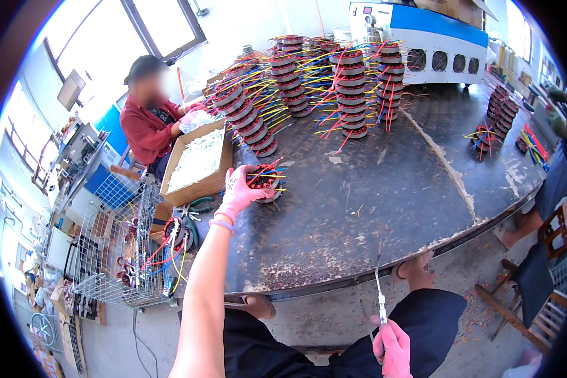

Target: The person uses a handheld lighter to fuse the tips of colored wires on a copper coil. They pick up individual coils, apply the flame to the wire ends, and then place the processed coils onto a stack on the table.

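While the left hand [240, 191], in a pink glove, grips a wound ring [264, 177] bristling with red and blue wire ends, the right hand [394, 348], also pink-gloved, is closed around a thin tool [382, 303] with a pale middle part and a slender tip. The wound ring is at the left part of the dark surface [372, 208], near the foot of a leaning stack of rings [242, 116]; whether it rests there or is slightly raised, I cannot tell. The right hand is low in the view, over the person's lap, and the tool points up toward the near edge of the surface.

Just left of the wound ring stands an open cardboard box [172, 184] filled with small white pieces. Green-handled pliers [196, 234] lie beside the box, near a loose coil [177, 232] trailing red, blue and yellow wires at the wire basket [116, 277]. Further back, more stacks [351, 94] rise in columns, their coloured leads sticking out sideways, before a blue-and-white machine [438, 41]. A smaller stack [501, 112] stands well apart at the right, with a single ring [483, 140] just beside it. Beyond the box sits a co-worker [146, 129] in a red top and dark cap.
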### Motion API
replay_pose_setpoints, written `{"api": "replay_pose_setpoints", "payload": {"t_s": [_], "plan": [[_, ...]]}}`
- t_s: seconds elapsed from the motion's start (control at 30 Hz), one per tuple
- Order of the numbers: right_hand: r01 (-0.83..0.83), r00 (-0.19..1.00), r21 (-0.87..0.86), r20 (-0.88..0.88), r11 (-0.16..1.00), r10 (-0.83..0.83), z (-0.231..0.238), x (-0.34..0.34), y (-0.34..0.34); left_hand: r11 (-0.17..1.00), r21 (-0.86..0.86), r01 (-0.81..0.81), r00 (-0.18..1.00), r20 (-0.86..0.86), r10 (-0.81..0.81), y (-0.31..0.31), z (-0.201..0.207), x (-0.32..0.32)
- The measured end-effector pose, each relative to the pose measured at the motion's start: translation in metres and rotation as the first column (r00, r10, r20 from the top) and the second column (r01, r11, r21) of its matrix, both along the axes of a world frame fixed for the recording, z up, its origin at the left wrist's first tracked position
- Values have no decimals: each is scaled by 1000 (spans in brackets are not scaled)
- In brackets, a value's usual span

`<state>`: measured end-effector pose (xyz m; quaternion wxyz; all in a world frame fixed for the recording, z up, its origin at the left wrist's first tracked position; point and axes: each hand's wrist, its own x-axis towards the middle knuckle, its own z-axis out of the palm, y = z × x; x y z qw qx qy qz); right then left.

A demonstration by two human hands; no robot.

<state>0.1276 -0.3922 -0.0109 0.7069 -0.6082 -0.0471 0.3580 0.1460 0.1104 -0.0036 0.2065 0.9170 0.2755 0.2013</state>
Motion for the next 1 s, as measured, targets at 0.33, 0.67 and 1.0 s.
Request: {"api": "replay_pose_setpoints", "payload": {"t_s": [0.33,0.67,1.0], "plan": [[29,999,-28,28,999,-28,7,0,-7,1000,-27,-4,999,41,5,-4,-5,-2],[55,998,75,-4,996,-55,9,-3,-19,985,167,45,988,-155,-19,-1,14,-14],[143,987,158,-94,977,-129,-1,34,-44,685,-596,418,904,345,-252,-132,25,127]]}}
